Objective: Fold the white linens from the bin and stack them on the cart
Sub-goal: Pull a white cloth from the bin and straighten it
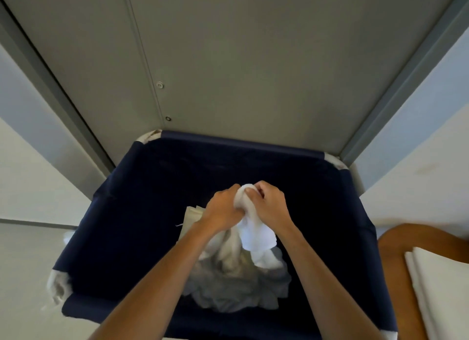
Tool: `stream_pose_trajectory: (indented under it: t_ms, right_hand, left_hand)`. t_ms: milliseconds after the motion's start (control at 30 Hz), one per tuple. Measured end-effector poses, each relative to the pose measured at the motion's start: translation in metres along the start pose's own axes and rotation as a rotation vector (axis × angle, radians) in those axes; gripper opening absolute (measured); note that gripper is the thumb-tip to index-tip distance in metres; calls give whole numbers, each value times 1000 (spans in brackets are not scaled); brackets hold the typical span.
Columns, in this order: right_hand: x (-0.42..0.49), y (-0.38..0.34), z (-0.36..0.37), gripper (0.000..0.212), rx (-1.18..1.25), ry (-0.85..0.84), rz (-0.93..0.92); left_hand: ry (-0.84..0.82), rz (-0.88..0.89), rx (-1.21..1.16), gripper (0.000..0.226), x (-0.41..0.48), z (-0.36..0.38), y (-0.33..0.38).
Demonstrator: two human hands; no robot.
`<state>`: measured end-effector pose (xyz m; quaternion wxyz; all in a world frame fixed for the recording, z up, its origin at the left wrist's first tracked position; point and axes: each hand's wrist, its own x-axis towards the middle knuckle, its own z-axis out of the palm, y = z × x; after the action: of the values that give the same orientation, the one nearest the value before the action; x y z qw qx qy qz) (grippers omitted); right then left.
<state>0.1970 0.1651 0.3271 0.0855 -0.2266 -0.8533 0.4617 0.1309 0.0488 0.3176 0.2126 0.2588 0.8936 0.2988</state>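
**Two hands grip one white cloth over the bin**

Both forearms reach in over the near rim of a deep navy fabric bin [121, 238], whose pale frame corners show bare where the cloth sleeves end. Its soft dark walls leave open room on every side of the arms. On the bin's bottom lies a crumpled heap of white and greyish linens [228, 294], with a flat cream piece [191, 219] just beyond it to the left. Above the heap the left hand [223, 210] and right hand [270, 207] meet. The fingers of both are curled tight round the bunched top of a white terry cloth [255, 238], and its nubby tail hangs down toward the heap. Beside the bin at the right edge, a smooth brown wooden cart top [396, 240] with a rounded corner carries a squared stack of folded white linens [444, 294]. Past the far rim stands a matte grey metal panel [253, 60] with a vertical seam and two small round fittings.
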Motion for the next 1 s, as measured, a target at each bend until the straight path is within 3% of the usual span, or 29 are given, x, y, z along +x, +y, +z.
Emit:
stream_pose_trajectory:
  t_ms: [100, 233, 333, 467, 567, 667, 767, 867, 1000]
  right_hand:
    - [-5, 5, -1, 6, 94, -42, 45]
    - [-9, 23, 0, 38, 175, -259, 138]
    - [-14, 36, 15, 41, 42, -373, 142]
    - [-17, 52, 34, 19, -103, -283, 255]
    - [-17, 48, 31, 18, 1, -92, 254]
    - [-14, 30, 23, 7, 49, -55, 154]
    - [-9, 12, 26, 3, 65, -72, 79]
    - [-6, 3, 31, 12, 53, -88, 63]
    - [-9, 5, 28, 8, 132, -57, 75]
  left_hand:
    - [70, -8, -59, 11, -1, -5, 0]
    - [196, -53, -193, 17, -1, -11, 0]
    - [262, -47, -225, 17, -2, -21, 0]
    - [327, -50, -282, 14, -4, -32, -6]
    - [349, -125, -274, 22, -7, -39, -18]
    - [295, -113, -165, 39, -9, -37, -29]
    - [55, 57, -208, 55, -9, -27, -23]
    - [-174, 89, -66, 41, -5, -14, -13]
    - [-80, 34, 143, 10, -1, -14, -11]
